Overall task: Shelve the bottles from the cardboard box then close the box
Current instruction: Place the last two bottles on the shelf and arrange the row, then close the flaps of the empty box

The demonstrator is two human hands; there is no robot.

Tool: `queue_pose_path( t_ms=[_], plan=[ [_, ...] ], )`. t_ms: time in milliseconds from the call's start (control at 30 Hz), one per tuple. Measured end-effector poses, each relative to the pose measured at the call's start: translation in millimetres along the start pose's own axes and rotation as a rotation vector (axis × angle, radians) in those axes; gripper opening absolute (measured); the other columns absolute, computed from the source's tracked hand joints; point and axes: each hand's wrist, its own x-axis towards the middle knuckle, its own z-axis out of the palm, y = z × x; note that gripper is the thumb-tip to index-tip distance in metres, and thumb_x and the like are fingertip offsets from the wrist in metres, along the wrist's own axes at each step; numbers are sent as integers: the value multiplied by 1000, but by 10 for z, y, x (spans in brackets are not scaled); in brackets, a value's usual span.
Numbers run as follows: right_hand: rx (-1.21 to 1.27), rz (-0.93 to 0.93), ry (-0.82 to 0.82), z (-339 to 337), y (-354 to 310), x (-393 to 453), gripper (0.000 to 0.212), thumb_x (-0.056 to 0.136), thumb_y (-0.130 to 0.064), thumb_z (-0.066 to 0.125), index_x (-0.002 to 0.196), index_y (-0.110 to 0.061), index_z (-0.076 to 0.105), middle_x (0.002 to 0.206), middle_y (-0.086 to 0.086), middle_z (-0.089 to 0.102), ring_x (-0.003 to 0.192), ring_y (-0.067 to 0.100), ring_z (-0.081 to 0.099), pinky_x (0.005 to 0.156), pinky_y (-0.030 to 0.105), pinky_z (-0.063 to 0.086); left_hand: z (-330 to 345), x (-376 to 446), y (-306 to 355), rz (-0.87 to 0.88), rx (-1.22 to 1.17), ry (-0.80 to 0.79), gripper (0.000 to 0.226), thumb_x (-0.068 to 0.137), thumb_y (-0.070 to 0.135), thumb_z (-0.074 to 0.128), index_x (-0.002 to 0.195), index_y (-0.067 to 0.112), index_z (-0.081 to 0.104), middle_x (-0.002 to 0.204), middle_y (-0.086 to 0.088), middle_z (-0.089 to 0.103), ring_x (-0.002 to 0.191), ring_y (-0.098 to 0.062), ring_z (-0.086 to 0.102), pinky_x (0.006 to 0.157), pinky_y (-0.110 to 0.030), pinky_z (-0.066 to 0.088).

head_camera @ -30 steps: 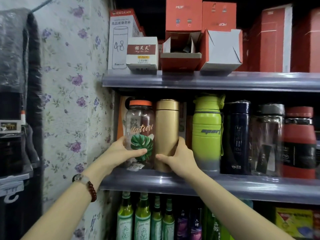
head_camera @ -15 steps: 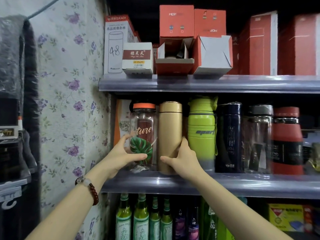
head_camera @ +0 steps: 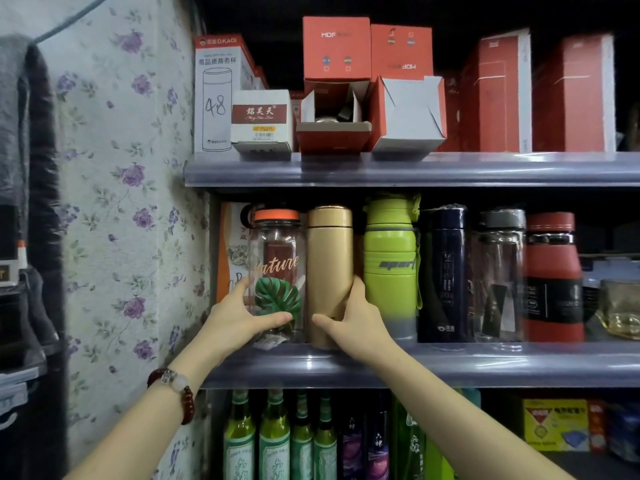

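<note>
Both bottles stand slightly further right along the middle shelf [head_camera: 485, 362] than a second ago, closing toward the green bottle; the hands have travelled with them and keep the same grips.

Left hand [head_camera: 235, 320]: wrapped around the lower part of the clear bottle [head_camera: 277, 271], thumb laid across the front over the leaf print, fingers curled round the far left side. Wrist carries a beaded bracelet [head_camera: 176, 389]. Forearm rises from lower left.

Right hand [head_camera: 353, 323]: grips the base of the gold flask [head_camera: 329, 265], thumb pointing left across the front low down, fingers curled round the right side, between flask and green sport bottle [head_camera: 391, 265]. Forearm rises from lower right.

Clear bottle, orange lid, stands upright on the shelf, just left of the gold flask; whether the two touch I cannot tell. Gold flask upright, base at the shelf's front lip.

Right of the right hand, in a row: green sport bottle just beside, then a dark blue bottle [head_camera: 446, 271], a clear bottle with grey cap [head_camera: 498, 271], a red bottle [head_camera: 554, 278].

Above the hands: upper shelf [head_camera: 450, 171] with red and white cartons [head_camera: 336, 50]. Below the hands: green glass bottles [head_camera: 273, 441]. Left of the left hand: floral wallpaper [head_camera: 131, 202].
</note>
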Motion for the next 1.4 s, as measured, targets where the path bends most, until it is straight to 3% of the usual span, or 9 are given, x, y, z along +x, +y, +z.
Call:
queue_pose_path(
  t_ms=[167,400,500,667,767,1033,1167,1267,1400],
  plan=[
    [-62,30,34,32,8,-18,99,83,-37,69,150,-8,2,135,17,50,120,31,51,94,33,43,12,-61,53,9,59,50,99,60,45,84,140,28,27,112,8,53,100,-9,51,97,-33,40],
    [-223,10,141,46,-44,-106,79,81,-40,70,138,-4,28,124,14,56,109,31,58,84,36,49,30,-108,76,-14,76,62,98,63,47,82,142,30,26,131,2,56,104,-7,50,99,-33,40],
    [-347,-47,150,23,-37,-172,80,87,-39,64,145,-2,22,129,13,54,114,27,56,88,33,48,78,-186,118,23,106,99,93,69,45,78,145,28,27,133,3,57,105,-8,52,99,-30,40],
    [-422,-212,207,-121,26,-278,36,91,-28,58,120,-9,47,111,9,59,99,27,58,76,34,48,163,-339,183,45,174,258,86,75,39,76,145,17,31,138,-4,53,126,-20,50,98,-28,39],
    [-400,-275,208,-181,63,-319,22,91,-30,56,106,-14,54,103,4,60,95,27,58,68,36,48,167,-436,207,2,232,329,78,80,38,71,144,16,32,133,-8,55,117,-19,53,92,-32,44],
    [-317,-509,37,-206,60,-440,24,89,-30,57,107,-14,56,106,8,61,99,30,56,69,35,44,106,-915,429,-98,512,381,40,81,24,67,119,14,57,107,-8,66,97,-23,62,77,-27,47],
    [-273,-672,-125,-141,69,-671,23,88,-24,55,106,-10,55,107,10,59,100,31,56,65,33,37,129,-1430,574,-191,696,371,38,82,17,64,118,9,57,103,-15,66,95,-30,63,80,-36,51],
    [-263,-769,-294,-10,123,-943,20,88,-24,54,100,-8,54,104,12,59,99,33,56,64,36,41,154,-1931,595,-308,785,389,38,81,20,65,116,9,56,99,-14,66,94,-30,62,79,-36,50],
    [-244,-762,-518,205,154,-1406,29,86,-27,57,109,-10,57,114,14,59,108,35,56,78,39,48,132,-2659,610,-497,861,393,38,81,23,67,115,11,54,90,-6,63,87,-27,62,75,-38,51]
  ],
)
